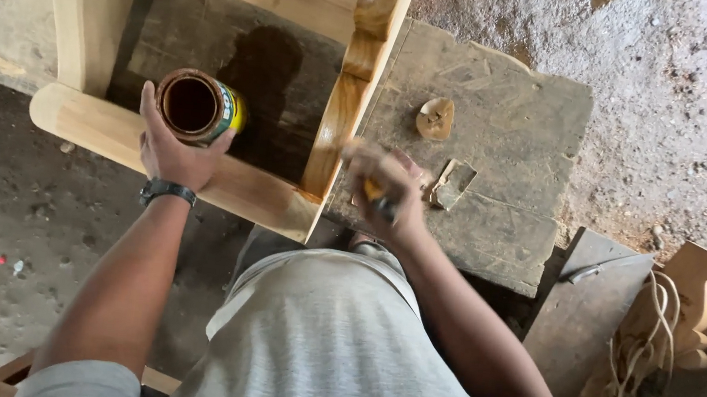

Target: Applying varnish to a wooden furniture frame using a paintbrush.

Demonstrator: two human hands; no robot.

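An open round tin [201,107] of dark brown stain is gripped in the left hand [171,149], just above the near rail of a pale wooden frame [235,183]. A small brush [375,190], blurred, is clenched in the right hand [389,195] against the frame's curved right post. The brush is best pulled along the grain in thin coats, with the tin kept level. The wood looks smooth; the old bench [503,136] looks rough and scratched.

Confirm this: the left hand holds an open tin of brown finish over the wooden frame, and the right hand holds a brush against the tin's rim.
Not quite. The head view shows the right hand holding its brush against the wooden frame, not the tin's rim. The left hand does hold the open tin over the frame.
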